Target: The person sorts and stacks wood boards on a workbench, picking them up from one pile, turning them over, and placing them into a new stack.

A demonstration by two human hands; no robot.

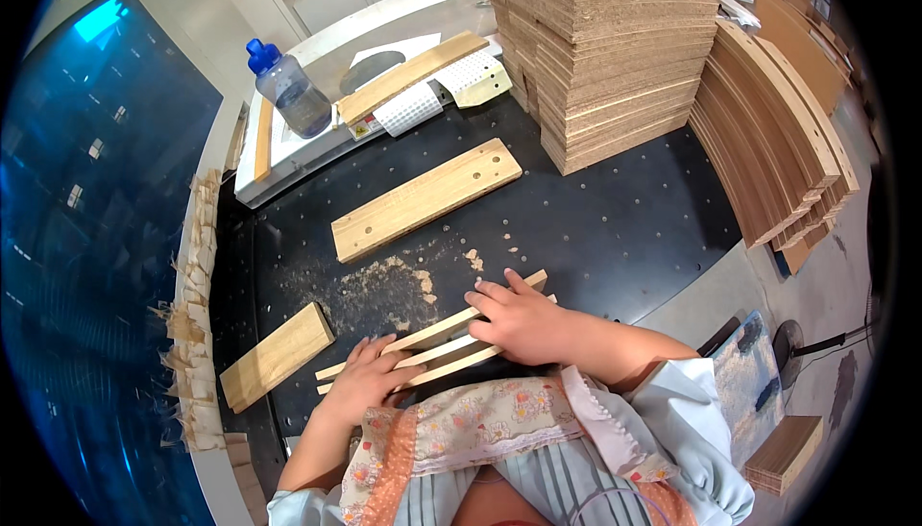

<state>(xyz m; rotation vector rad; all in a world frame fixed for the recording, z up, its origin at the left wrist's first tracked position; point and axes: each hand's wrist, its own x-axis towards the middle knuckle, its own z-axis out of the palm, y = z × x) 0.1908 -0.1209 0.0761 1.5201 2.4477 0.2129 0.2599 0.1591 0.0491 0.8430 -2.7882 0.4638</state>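
Close to my body, narrow wooden boards (pixel 429 336) stand on edge side by side on a black table (pixel 615 228), with gaps between them. My left hand (pixel 363 378) is closed over their left part, and my right hand (pixel 523 324) grips them near the right end. Parts of the boards are hidden under my fingers. Beyond them lies a flat wooden plank (pixel 423 201) with round holes near its ends. A shorter plank (pixel 277 357) rests to the left of my left hand.
Wood chips (pixel 394 281) litter the table. Behind stands a white machine bed (pixel 317 156) with a blue-capped bottle (pixel 300 96). A tall board stack (pixel 624 65) rises at back right, beside a leaning stack (pixel 764 132). A dark blue panel (pixel 96 238) borders the left.
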